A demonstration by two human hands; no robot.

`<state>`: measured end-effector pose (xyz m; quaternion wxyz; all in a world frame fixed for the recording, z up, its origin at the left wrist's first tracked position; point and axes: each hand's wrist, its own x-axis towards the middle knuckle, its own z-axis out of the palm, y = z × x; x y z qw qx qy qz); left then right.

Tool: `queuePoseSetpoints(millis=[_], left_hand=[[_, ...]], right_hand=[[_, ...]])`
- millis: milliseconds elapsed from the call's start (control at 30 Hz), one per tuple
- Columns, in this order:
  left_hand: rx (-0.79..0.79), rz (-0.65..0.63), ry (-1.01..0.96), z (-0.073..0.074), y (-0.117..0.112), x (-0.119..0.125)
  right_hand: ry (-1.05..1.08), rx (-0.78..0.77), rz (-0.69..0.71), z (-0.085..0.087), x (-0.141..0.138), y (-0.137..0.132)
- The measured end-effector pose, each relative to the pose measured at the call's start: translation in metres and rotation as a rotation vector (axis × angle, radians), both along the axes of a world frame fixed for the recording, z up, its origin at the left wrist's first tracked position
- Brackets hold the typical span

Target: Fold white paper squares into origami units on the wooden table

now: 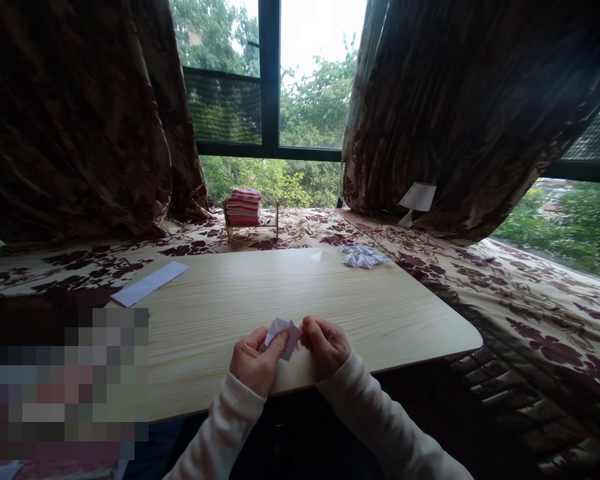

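Note:
My left hand (255, 360) and my right hand (326, 345) meet over the near edge of a light wooden table (230, 300). Both pinch a small folded piece of pale lilac paper (283, 335) between fingers and thumbs, holding it just above the tabletop. My left fingers curl around its left side, my right fingers grip its right edge. Cream sleeves cover both forearms.
A white paper strip (150, 283) lies at the table's far left. A heap of folded paper pieces (364, 256) and a small scrap (317, 256) sit at the far edge. Behind are a striped miniature chair (245, 208), a small white lamp (416, 200), dark floral curtains and windows.

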<state>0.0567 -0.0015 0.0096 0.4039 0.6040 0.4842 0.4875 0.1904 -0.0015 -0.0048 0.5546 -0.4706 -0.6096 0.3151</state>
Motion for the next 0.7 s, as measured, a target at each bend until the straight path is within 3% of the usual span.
queuePoseSetpoints(millis=[200, 467, 700], left_hand=[[-0.080, 0.062, -0.188, -0.0011, 0.0029, -0.0008], [-0.022, -0.101, 0.086, -0.0047, 0.0065, -0.0049], [-0.039, -0.086, 0.009, 0.0022, 0.0043, -0.0030]], right_hand=[[-0.105, 0.071, 0.062, -0.0001, -0.0031, -0.0028], [-0.071, 0.117, 0.035, -0.0025, 0.0003, -0.0029], [-0.043, 0.103, 0.025, -0.0023, -0.0014, -0.0024]])
